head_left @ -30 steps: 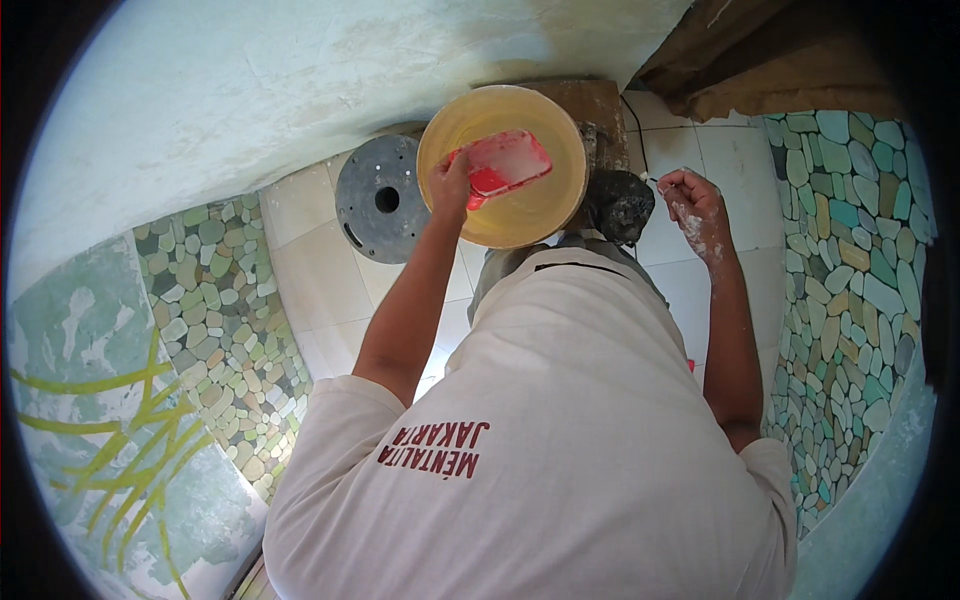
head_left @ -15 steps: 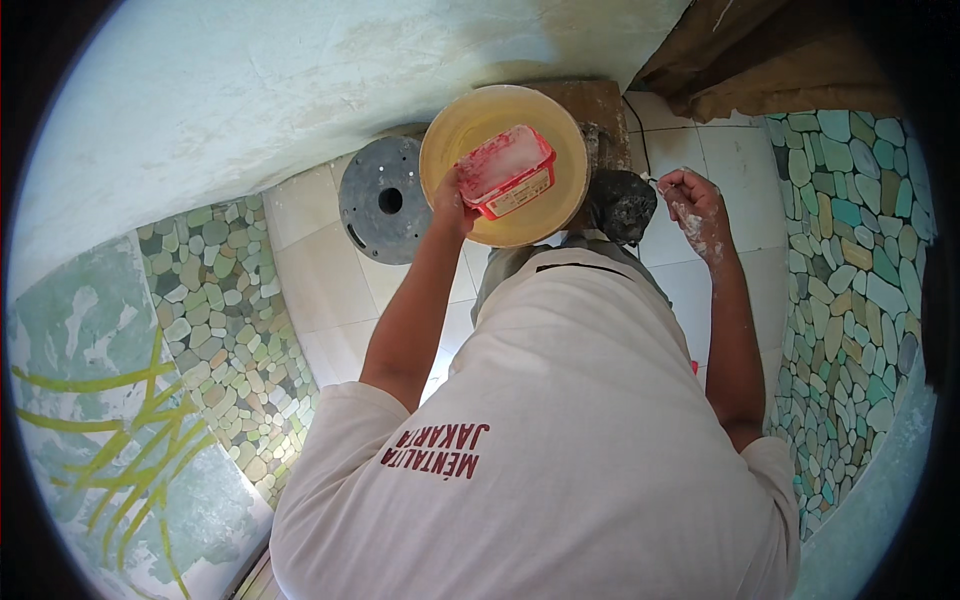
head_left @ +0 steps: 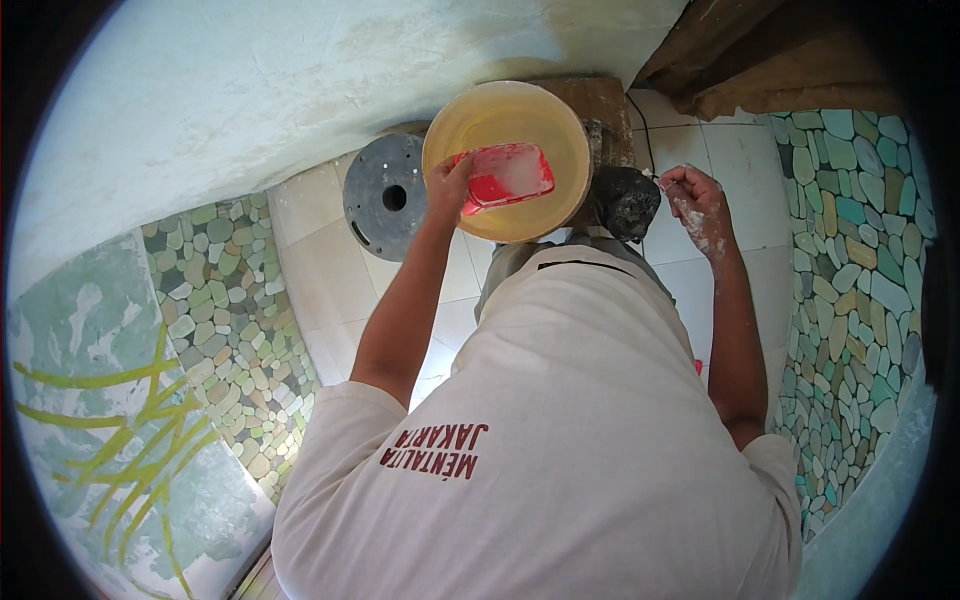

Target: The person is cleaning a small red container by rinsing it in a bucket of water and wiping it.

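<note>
My left hand [head_left: 448, 187] grips a red plastic tub [head_left: 495, 187] by its left end. White, paste-like residue coats the tub's inside, and it is tilted above the round yellow bucket [head_left: 452, 122]. My right hand [head_left: 697, 206] is off to the right of the bucket, smeared with white, its fingers pinched together. A small pale tip shows at those fingers, but I cannot make out what it belongs to. Between the bucket and my right hand sits a dark, crumpled bundle [head_left: 627, 203].
A grey round disc [head_left: 385, 220] with a centre hole lies left of the bucket. Behind the bucket is a brown board [head_left: 590, 97] near the pale wall [head_left: 300, 90]. Brown cloth [head_left: 790, 60] hangs at the far right. Pebble-patterned strips [head_left: 850, 250] flank the tiled floor [head_left: 330, 290].
The red tub has tipped over the bucket, so its labelled side no longer shows. My left hand has turned with it; my right hand has barely moved.
</note>
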A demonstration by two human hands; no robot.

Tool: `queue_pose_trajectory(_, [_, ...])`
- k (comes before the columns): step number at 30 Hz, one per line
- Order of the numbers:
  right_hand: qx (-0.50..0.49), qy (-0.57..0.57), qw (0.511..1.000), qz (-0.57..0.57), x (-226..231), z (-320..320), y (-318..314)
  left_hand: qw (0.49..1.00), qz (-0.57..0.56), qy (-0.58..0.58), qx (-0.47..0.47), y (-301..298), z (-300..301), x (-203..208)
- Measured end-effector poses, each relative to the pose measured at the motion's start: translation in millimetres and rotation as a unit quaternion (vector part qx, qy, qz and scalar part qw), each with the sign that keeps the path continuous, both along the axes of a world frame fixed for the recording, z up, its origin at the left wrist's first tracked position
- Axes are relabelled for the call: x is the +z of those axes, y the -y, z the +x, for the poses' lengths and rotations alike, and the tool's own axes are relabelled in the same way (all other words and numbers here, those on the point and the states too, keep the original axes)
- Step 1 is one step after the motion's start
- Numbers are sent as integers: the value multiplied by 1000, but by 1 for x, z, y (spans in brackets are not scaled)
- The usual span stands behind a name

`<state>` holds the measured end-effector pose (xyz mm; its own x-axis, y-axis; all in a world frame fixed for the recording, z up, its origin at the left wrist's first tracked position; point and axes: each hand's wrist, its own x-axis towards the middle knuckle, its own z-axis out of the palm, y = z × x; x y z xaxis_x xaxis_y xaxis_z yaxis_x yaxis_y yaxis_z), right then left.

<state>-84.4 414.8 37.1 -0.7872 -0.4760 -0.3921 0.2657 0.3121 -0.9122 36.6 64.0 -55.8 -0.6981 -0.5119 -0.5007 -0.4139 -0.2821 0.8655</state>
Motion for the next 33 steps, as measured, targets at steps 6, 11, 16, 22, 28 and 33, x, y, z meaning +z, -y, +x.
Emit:
queue_pose_trajectory(6, [-11, 5, 1000, -11, -7, 2, -4, 997, -72, 19, -35, 7, -1, 5])
queue_pose_trajectory(11, [-9, 12, 1000, -9, -4, 3, -5, 998, -66, 0, -12, 11, 4, -2])
queue_pose_trajectory(16, [-10, 8, 1000, -28, -11, 3, -8, 955, -270, 61, -105, 18, -6, 20])
queue_pose_trajectory(22, [-10, 6, 1000, -13, -7, 5, -7, 839, -499, 8, -217, 0, -26, 65])
queue_pose_trajectory(28, [-20, -9, 999, -27, -6, 10, -14, 734, -607, -92, -289, -6, -22, 63])
queue_pose_trajectory(33, [-36, 3, 999, -33, -5, 12, -19, 677, -648, -141, -320, -11, -10, 65])
